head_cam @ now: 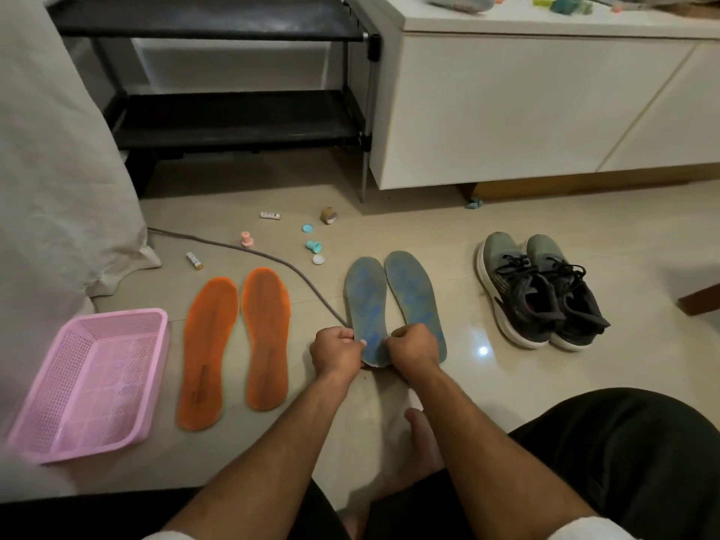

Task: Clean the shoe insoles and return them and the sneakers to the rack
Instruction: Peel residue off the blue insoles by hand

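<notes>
head view:
left hand (pixel 338 351): curled, pinching heel edge of left blue insole (pixel 366 309)
right hand (pixel 412 351): curled, gripping same heel from other side
right blue insole (pixel 413 294): flat on floor, touching the first
orange insoles (pixel 237 341): left, near pink basket (pixel 93 383)
sneakers (pixel 541 290): right, well apart
rack (pixel 233 72): behind

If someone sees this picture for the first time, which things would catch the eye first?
Probably the two orange insoles lying side by side on the floor, next to a pink basket at the left. In the middle, the left hand and right hand pinch the heel of a blue insole; sneakers stand at the right.
</notes>
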